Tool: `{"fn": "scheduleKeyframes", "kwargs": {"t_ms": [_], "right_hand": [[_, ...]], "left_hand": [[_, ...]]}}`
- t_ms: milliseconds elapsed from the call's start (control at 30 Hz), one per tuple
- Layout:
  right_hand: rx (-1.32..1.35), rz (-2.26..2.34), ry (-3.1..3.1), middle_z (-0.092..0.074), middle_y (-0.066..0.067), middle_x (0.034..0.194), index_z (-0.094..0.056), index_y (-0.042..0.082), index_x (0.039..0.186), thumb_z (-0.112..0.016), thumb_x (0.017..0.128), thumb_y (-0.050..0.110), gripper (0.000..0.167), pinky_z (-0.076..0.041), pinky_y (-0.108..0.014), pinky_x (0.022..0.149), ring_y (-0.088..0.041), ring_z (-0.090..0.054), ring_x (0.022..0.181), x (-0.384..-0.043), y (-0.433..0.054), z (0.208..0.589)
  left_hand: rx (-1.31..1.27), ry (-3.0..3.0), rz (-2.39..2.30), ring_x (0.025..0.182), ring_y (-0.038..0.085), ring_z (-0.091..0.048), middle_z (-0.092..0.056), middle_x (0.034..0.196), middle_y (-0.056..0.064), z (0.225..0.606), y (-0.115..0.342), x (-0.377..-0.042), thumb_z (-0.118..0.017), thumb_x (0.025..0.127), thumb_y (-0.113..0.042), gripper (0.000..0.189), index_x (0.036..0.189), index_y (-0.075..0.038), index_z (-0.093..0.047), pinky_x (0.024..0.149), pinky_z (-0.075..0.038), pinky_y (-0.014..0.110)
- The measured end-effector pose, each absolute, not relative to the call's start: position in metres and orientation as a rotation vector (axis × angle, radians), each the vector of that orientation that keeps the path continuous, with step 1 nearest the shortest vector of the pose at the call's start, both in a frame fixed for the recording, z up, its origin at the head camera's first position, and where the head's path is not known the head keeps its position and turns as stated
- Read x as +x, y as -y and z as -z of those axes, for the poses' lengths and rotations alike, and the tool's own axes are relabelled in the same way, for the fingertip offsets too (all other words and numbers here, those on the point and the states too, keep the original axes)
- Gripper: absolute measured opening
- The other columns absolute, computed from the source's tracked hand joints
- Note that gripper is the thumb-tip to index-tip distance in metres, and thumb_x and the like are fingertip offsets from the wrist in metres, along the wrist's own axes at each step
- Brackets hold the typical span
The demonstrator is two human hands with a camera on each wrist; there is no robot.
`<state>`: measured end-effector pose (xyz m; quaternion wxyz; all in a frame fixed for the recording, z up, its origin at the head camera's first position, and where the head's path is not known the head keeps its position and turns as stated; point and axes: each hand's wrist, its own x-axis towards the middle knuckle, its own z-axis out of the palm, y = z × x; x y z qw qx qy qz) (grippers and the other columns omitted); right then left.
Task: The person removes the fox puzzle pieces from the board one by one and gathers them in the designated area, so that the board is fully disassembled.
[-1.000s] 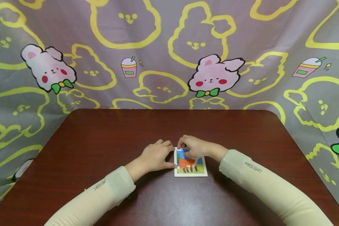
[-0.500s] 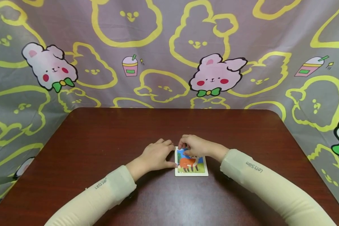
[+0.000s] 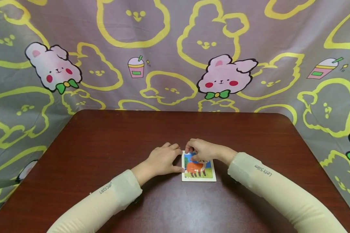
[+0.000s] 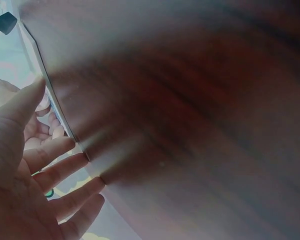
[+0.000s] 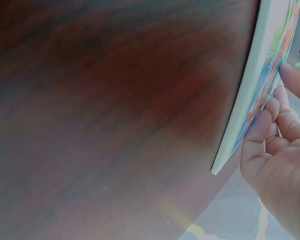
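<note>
A small square picture puzzle with a white frame lies flat on the table; it shows an orange, fox-like animal on grass under blue sky. My left hand rests at its left edge, thumb and fingers spread and mostly straight. In the left wrist view, the left thumb touches the frame's side. My right hand reaches over the top of the picture with bent fingers, hiding the animal's head. The right wrist view has the right thumb and curled fingers against the picture surface; whether they pinch a piece cannot be made out.
The dark reddish-brown table extends around the puzzle on all sides. Behind it and at both sides hangs a grey curtain with yellow outlines and bunny prints.
The head view has shifted slightly, so the whole scene sits a little further right. Both hands keep their places on the puzzle.
</note>
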<state>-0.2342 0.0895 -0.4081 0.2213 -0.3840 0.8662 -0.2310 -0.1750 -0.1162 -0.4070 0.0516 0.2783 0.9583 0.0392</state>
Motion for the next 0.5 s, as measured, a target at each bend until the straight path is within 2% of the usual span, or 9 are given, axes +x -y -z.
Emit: {"fn": "scheduleKeyframes", "kwargs": {"t_ms": [500], "right_hand": [[-0.996,0.679,-2.4,-0.054,-0.003,0.105,-0.059,0.011,0.106,-0.073,0.089,0.01,0.022,-0.044,-0.03,0.084,-0.017,-0.048,0.094,-0.2321,-0.0887,0.4098]], "left_hand": [[0.875,-2.928,-0.12,0.109,0.021,-0.057,-0.062,0.116,-0.004,0.4087,0.1175,-0.1757,-0.073,0.077,-0.065,0.064,0.124,-0.021,-0.068,0.071,-0.056,0.04]]}}
